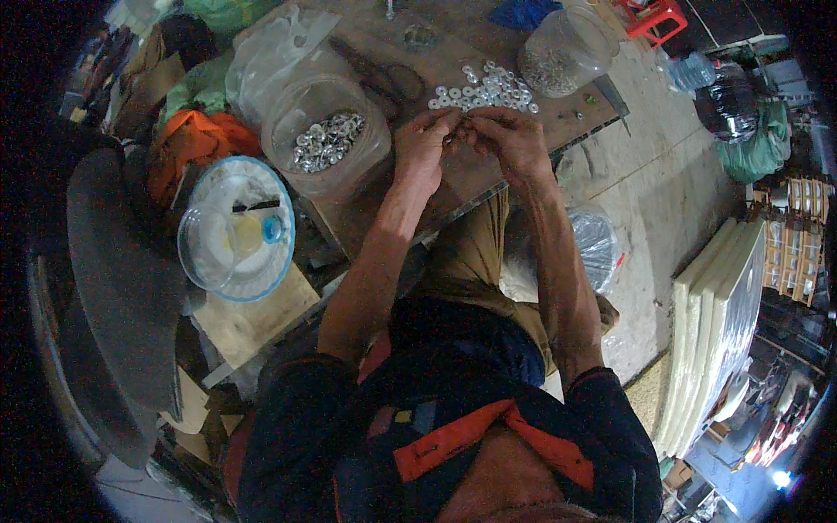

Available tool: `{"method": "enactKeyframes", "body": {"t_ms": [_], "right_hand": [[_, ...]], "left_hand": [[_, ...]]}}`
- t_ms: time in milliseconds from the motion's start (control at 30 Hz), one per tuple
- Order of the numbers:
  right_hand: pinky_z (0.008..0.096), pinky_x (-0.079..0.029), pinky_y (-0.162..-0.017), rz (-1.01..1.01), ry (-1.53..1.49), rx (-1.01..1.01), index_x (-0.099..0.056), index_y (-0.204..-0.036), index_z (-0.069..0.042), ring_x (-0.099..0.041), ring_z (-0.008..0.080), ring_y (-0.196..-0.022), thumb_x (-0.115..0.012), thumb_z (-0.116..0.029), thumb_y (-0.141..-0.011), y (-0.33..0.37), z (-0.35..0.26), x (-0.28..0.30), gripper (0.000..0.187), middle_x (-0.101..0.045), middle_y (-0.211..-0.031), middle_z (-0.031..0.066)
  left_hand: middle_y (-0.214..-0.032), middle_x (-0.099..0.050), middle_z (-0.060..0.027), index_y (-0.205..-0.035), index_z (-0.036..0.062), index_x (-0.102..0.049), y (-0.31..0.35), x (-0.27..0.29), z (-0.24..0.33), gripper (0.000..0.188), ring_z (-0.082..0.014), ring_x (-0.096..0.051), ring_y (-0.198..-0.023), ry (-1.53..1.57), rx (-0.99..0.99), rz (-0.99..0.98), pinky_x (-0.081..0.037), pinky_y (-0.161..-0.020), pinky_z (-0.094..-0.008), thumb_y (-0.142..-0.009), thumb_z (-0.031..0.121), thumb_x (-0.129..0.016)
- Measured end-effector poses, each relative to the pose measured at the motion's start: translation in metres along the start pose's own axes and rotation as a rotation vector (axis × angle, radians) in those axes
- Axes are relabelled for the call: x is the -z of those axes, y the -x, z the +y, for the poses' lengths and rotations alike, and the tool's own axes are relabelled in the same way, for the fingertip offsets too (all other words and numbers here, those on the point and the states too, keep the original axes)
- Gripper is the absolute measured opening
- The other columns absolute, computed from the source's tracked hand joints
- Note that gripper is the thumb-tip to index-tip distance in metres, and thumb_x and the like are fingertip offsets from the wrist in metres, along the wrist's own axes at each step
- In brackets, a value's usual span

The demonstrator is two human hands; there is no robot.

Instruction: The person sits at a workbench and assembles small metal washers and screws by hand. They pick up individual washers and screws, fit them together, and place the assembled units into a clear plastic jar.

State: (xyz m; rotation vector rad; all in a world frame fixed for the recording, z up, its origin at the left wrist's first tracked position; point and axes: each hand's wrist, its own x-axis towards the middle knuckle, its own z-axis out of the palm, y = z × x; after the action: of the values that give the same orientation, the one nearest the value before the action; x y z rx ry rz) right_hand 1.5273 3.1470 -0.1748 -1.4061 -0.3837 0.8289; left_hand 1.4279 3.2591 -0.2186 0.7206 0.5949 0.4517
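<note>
Both hands meet over the near part of the work table (pixel 453 190), fingertips almost touching. My left hand (pixel 425 146) is closed in a pinch, and so is my right hand (pixel 513 144). Whatever lies between the fingers is too small and dark to make out. Just beyond the fingertips, small white and silvery ring-shaped pieces (pixel 488 90) are spread on the table. Left of my left hand a clear plastic jar (pixel 377 144) holds many shiny metal pieces (pixel 327 142). Another clear jar (pixel 582 39), with small greyish parts inside, stands beyond my right hand.
Dark scissors (pixel 384 74) lie behind the left jar, near a clear plastic bag (pixel 279 57). A blue-rimmed plate (pixel 281 261) with a transparent lid sits at left, by an orange cloth (pixel 205 139). A red stool (pixel 656 19) and wrapped foam panels (pixel 711 318) stand at right.
</note>
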Motion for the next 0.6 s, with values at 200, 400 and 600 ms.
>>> {"method": "enactKeyframes", "body": {"t_ms": [200,400,600], "right_hand": [[0.0260,-0.048,-0.059,-0.015,0.138,0.063,-0.064,-0.107,0.008,-0.062,0.0148,-0.070,-0.064,-0.007,-0.090,0.001,0.001,-0.006,0.022,-0.069,-0.085,0.0121],[0.0263,-0.048,-0.059,0.001,0.197,0.029,-0.063,-0.111,0.007,-0.061,0.0143,-0.070,-0.064,-0.007,-0.090,0.002,-0.001,-0.012,0.026,-0.068,-0.083,0.0104],[0.0262,-0.046,-0.056,0.043,0.095,-0.026,-0.063,-0.112,0.007,-0.060,0.0132,-0.066,-0.064,-0.007,-0.089,0.005,-0.004,-0.009,0.027,-0.067,-0.081,0.0089]], "left_hand": [[-0.087,-0.069,-0.0070,-0.097,-0.0006,-0.069,0.006,-0.008,0.002,0.014,-0.0150,-0.064,-0.074,-0.238,-0.141,0.111,-0.051,-0.067,-0.0278,-0.088,0.010,-0.069],[-0.080,-0.070,-0.0061,-0.094,-0.0013,-0.072,0.015,-0.017,0.009,0.012,-0.0112,-0.061,-0.068,-0.547,-0.460,0.161,-0.049,-0.062,-0.0271,-0.086,0.006,-0.069],[-0.078,-0.070,-0.0067,-0.094,-0.0011,-0.072,0.019,-0.020,0.006,0.012,-0.0103,-0.062,-0.068,-0.723,-0.535,0.133,-0.049,-0.062,-0.0269,-0.086,0.005,-0.067]]}}
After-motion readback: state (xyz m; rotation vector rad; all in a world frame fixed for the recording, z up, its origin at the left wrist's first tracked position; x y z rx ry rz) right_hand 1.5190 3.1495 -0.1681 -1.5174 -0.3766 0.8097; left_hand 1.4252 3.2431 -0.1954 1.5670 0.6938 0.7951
